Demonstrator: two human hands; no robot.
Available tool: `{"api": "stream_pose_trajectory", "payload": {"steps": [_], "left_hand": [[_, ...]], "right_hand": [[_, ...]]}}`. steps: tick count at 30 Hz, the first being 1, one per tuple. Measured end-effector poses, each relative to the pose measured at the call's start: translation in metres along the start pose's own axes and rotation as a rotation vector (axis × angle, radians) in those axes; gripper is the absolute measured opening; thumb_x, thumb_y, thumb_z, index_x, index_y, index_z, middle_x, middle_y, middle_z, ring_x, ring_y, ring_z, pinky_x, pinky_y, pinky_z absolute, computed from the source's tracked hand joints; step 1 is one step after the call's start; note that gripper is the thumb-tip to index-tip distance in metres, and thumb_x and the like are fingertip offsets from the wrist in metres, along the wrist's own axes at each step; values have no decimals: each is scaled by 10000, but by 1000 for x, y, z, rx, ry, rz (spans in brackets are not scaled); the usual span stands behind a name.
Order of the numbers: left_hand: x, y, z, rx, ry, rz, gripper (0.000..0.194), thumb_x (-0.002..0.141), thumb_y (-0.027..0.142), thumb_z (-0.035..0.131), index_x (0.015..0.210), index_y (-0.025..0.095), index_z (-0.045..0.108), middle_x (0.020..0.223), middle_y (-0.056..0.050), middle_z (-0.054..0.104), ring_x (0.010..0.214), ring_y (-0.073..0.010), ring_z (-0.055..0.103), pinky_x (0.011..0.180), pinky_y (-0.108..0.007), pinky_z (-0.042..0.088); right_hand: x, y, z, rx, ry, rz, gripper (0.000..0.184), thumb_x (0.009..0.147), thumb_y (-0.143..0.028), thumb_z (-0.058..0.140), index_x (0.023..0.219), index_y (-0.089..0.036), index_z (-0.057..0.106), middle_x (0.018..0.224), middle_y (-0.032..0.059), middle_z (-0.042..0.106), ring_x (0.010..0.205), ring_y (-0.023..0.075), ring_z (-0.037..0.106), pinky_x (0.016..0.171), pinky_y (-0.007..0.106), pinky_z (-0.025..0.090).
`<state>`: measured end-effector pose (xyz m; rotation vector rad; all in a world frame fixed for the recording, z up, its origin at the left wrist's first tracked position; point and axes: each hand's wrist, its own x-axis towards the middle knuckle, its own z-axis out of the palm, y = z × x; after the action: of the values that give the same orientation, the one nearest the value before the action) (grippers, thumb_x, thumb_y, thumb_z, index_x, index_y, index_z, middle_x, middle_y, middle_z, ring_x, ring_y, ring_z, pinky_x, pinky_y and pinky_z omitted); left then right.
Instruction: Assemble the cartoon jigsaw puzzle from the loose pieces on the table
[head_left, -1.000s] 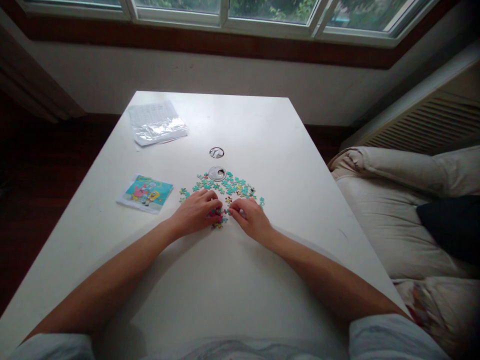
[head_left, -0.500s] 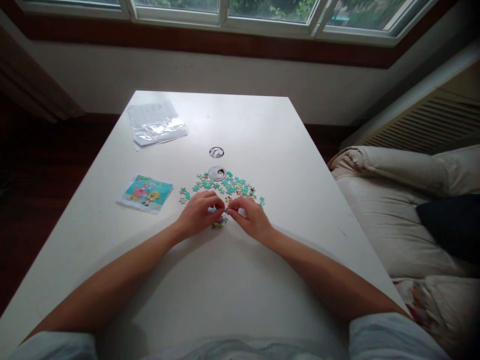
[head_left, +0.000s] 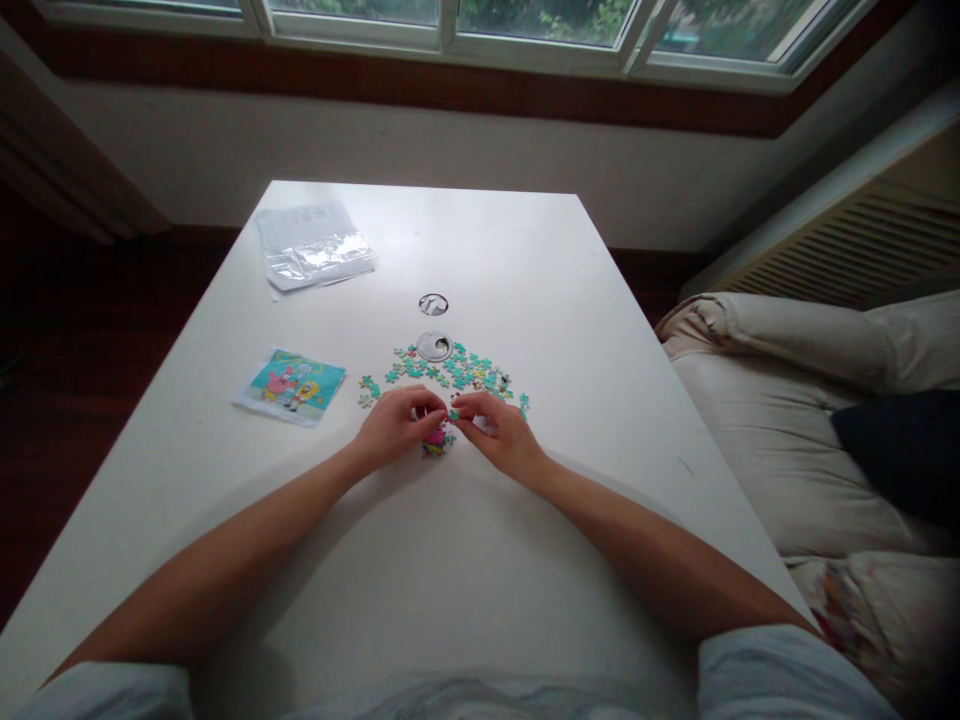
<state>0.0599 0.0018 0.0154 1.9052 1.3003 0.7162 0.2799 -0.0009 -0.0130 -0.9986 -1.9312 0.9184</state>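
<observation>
1. Small teal jigsaw piece (head_left: 453, 413) sits between the two hands, around mid-width on a glossy white rectangular bench (head_left: 487, 570).
2. Right hand (head_left: 501, 432): thumb and index look to be pinching that piece, so those fingers are pretty much closed on it.
3. Left hand (head_left: 396, 425): thumb and index curl in, tips close together right beside the piece. Honestly can't tell if these fingers grip it too, it's tiny.
4. Little joined-up clump of pink, yellow and teal pieces (head_left: 434, 441) lies just by the left fingertips, partly covered.
5. Loose, mostly teal jigsaw pieces (head_left: 469, 371) spread in a rough arc beyond the hands, near a round grey disc (head_left: 429, 347) with a cutout.
6. Over on the left there's a flat teal picture sheet (head_left: 296, 387) with pink and yellow cartoon figures, plus shiny clear plastic packaging with white paper (head_left: 315, 248) farther back.
7. Beige padded sofa (head_left: 739, 440) stands off to the right.
</observation>
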Motion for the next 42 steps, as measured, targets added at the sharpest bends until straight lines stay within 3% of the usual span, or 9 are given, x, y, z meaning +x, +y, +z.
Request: {"api": "stream_pose_trajectory", "payload": {"steps": [5,12,20,30,34,42], "left_hand": [[0,-2,2,-63,-6,-80,217,907,367,655,865,188,770,775,4,706,652,-118,546,623,-241,386],[-1,-4,1,-69,-34,-54,239,915,385,634,876,189,764,785,0,703,687,-129,571,652,-245,408],[0,-1,-1,-26,-86,-62,205,921,330,601,850,182,724,758,10,662,685,-130,550,648,-250,391],[1,-4,-1,68,-107,-10,150,925,252,581,863,197,705,798,5,661,725,-145,566,683,-263,407],[2,-9,-3,182,-69,84,88,903,196,598,884,206,683,836,0,661,776,-156,577,737,-277,417],[4,-15,-6,326,-137,225,69,904,210,632,913,214,700,879,-18,650,843,-177,591,799,-304,414]], "right_hand": [[0,1,-2,-54,-10,-67,220,956,-247,659,1172,-280,680,1004,34,738,912,188,684,843,342,539],[3,2,-4,-162,-41,-234,210,985,-221,630,1188,-261,669,1068,62,751,1018,228,677,947,417,517],[3,4,-6,-297,-85,-313,202,1009,-273,614,1207,-249,644,1085,77,729,1038,245,642,949,433,504],[4,4,-7,-357,-114,-308,191,1003,-362,633,1146,-241,667,1063,83,720,1048,253,625,972,446,497],[3,6,-7,-389,-126,-241,168,969,-360,684,1100,-253,682,1092,79,696,1090,260,604,998,457,478],[3,4,-6,-419,-128,-161,152,923,-305,730,1064,-264,691,1146,76,660,1128,267,569,1012,463,452]]}}
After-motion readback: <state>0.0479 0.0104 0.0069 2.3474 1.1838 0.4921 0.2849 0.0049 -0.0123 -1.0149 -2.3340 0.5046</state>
